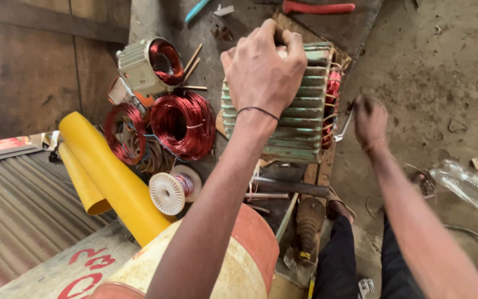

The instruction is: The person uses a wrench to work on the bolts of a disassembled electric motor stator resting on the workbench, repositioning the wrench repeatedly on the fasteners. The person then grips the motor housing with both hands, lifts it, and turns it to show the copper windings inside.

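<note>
Left hand [264,69] lies palm-down on top of the green finned motor stator [300,111], fingers [283,41] curled narrowly over its far upper edge, gripping the housing; a thin dark band circles the wrist. Right hand [370,123] sits just beside the stator's right end, blurred, fingers closed around a slim metal tool [347,126] whose tip reaches toward the red copper windings [332,105] showing at that open end; how tight the grip is cannot be told through the blur. The stator rests on a wooden block [322,166] on the workbench [156,16], directly under the left fingers; its fins run left to right, so its long axis lies across the view, the open wound end pointing toward the right hand. To the left of the left fingers, well apart: two loose coils of red copper wire [186,124], a smaller grey motor housing with windings [147,63], and thin wooden sticks [191,61]. Nearer the wearer from the fingers: a white spool [168,192], a rolled yellow sheet [112,177], and a cream and orange drum [244,260] that the left forearm crosses. Beyond the fingers, at the bench's far edge, red-handled pliers [319,8] and a blue-handled tool [197,9]. Right of the right hand, on the dirt floor, a crumpled clear plastic bottle [468,185].
</note>
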